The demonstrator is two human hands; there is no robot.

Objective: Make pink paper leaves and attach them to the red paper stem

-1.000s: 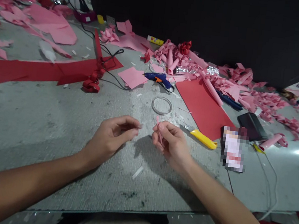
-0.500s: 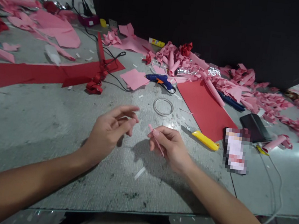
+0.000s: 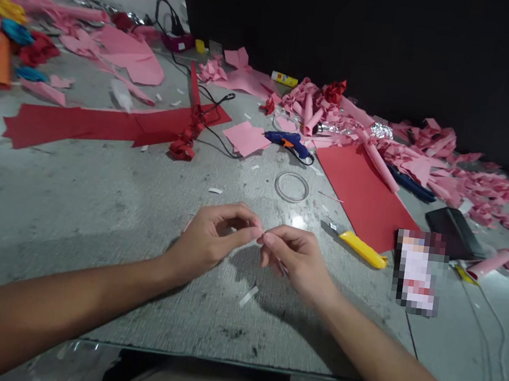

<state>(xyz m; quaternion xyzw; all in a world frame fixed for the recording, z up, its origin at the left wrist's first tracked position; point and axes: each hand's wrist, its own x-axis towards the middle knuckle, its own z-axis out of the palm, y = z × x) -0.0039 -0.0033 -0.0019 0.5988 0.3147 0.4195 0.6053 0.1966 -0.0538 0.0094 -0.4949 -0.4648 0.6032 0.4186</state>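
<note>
My left hand (image 3: 215,241) and my right hand (image 3: 299,261) meet fingertip to fingertip above the table. The right thumb and fingers pinch a thin rolled pink paper strip (image 3: 284,271), mostly hidden behind them. My left thumb and forefinger are closed at its upper end; the fingers cover what is between them. A small white paper scrap (image 3: 249,296) lies below the hands. Beyond them rests a clear ring-shaped roll (image 3: 292,187), and to the right a yellow utility knife (image 3: 362,249) with its blade pointing left.
Behind the ring lie a blue glue gun (image 3: 289,144), pink paper squares (image 3: 245,138) and a glue stick (image 3: 284,79). A red sheet (image 3: 361,191) is at right, near a black box-like object (image 3: 453,232). Long red paper (image 3: 72,125) stretches left. Crumpled pink paper (image 3: 445,146) lines the back.
My left hand has come over to the right hand, and its spread fingers have closed into a pinch at the pink strip's end. The whole view has swung left.
</note>
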